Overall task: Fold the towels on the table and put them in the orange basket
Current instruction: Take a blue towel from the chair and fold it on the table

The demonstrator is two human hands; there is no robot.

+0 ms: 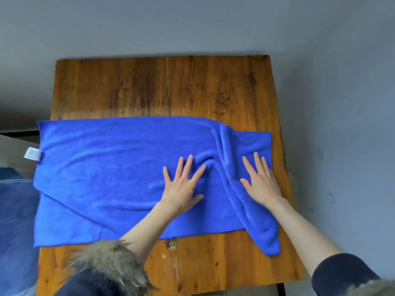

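Observation:
A bright blue towel (106,167) lies spread across the wooden table (149,88), folded lengthwise, its left end hanging over the table's left edge. A white label (32,154) sticks out at that left end. The towel's right end is bunched into ridges, and one corner trails toward the near edge. My left hand (181,186) rests flat on the towel right of its middle, fingers spread. Flat on the rumpled right end lies my right hand (261,182), fingers apart. Neither hand grips the cloth. No orange basket is in view.
Bare wood shows on the table's far half and along its near edge. Grey floor surrounds the table at the back and right. A blue surface (15,231) and a pale box-like shape (15,146) sit past the left edge. Fur-trimmed dark sleeves (106,270) show at the bottom.

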